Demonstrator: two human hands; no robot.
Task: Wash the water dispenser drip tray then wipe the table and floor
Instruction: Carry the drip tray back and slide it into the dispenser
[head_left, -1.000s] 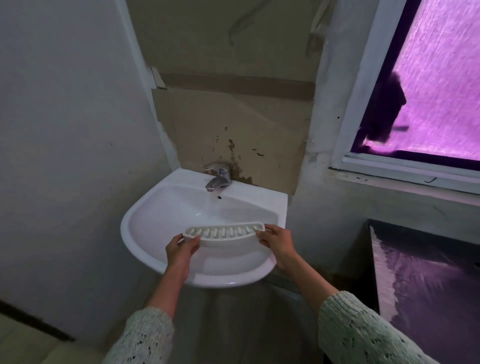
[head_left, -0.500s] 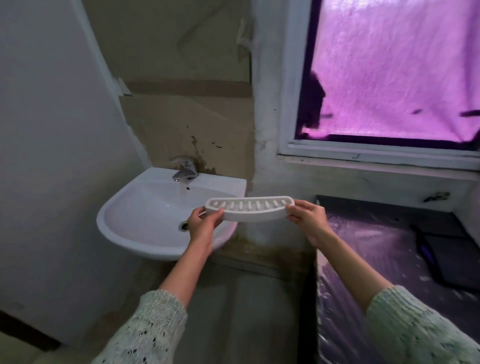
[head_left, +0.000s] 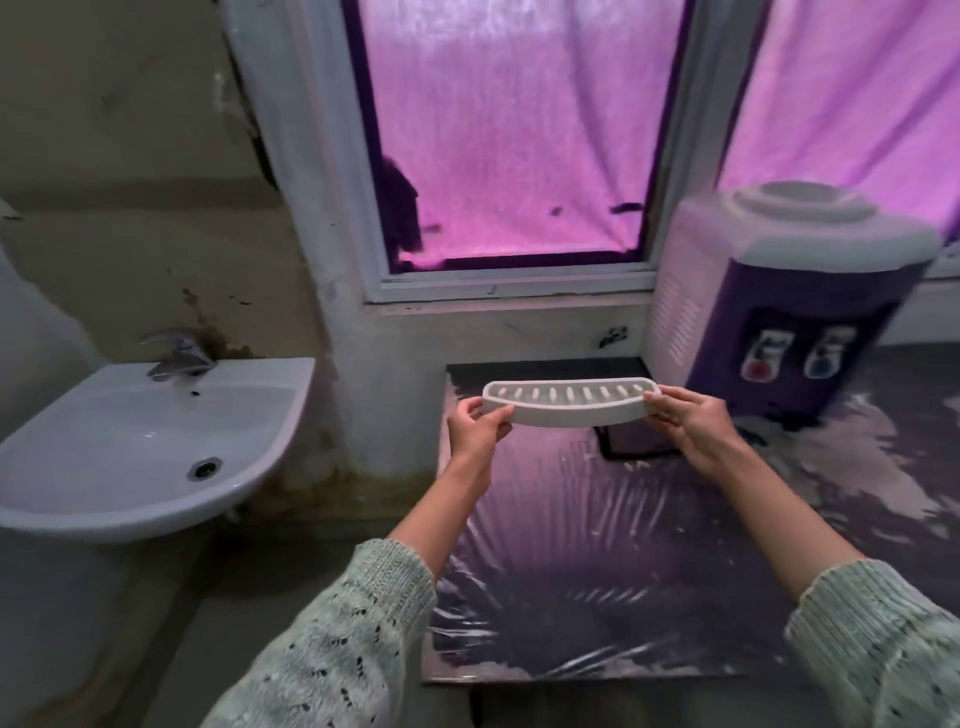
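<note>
**Drip tray held over the table, wiping not yet begun**

We hold the drip tray (head_left: 569, 410) level in the air, slotted side up, one end in each hand. Our left hand (head_left: 477, 435) pinches the left end, thumb on the front wall and fingers curled behind; our right hand (head_left: 693, 422) pinches the right end the same way, fingers pressed together on the rim. The tray hangs above the table (head_left: 597, 571), near its far edge, touching nothing but our hands.

The water dispenser (head_left: 779, 306) stands on the table just to the right of the tray, its two taps facing us. The sink (head_left: 140, 452) is well apart on the left, with its faucet (head_left: 179, 358) above the basin and no water running that we can see.

We judge that the washing step is either finished or close to it: the tray is away from the sink and near the dispenser, which suggests we are bringing it to its slot under the taps. We cannot tell from here whether the tray is wet or clean.

What is left looks like most of the task. The tray is not seated yet. The table's glossy cover shows pale streaks and patches, especially near the dispenser, and no cloth is in view. The floor (head_left: 291, 582) between sink and table is also unwiped, as far as we can see.
</note>
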